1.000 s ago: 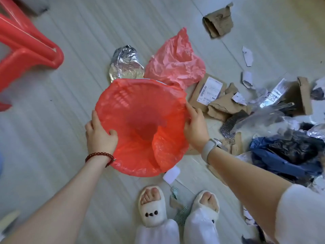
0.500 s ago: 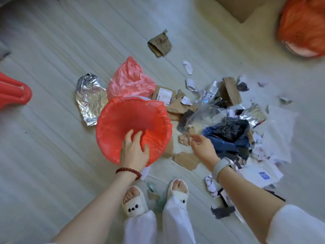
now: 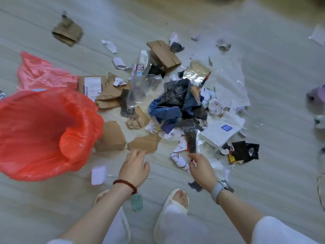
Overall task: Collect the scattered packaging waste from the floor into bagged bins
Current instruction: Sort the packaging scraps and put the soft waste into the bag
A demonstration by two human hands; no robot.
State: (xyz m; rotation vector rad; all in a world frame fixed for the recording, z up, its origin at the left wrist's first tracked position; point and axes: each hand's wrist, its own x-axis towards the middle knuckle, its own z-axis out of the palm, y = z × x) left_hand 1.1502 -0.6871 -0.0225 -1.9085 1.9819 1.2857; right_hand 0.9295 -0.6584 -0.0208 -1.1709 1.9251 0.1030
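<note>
Left hand (image 3: 134, 166) off red-bagged bin (image 3: 44, 134), fingers relaxed, right hand (image 3: 200, 166) pinching dark strip (image 3: 191, 140).

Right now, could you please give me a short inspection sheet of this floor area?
Surface: pale plank floor, littered.
Job's things: red-bagged bin at left, mouth open; torn cardboard piece just beyond the left hand.
Clutter: pink plastic bag, blue and black wrap, white mailer.
Hands: left hand open, reaching; right hand at a dark strip, grip unclear.
Cables: nothing seen.
Surroundings: slippers below.
</note>
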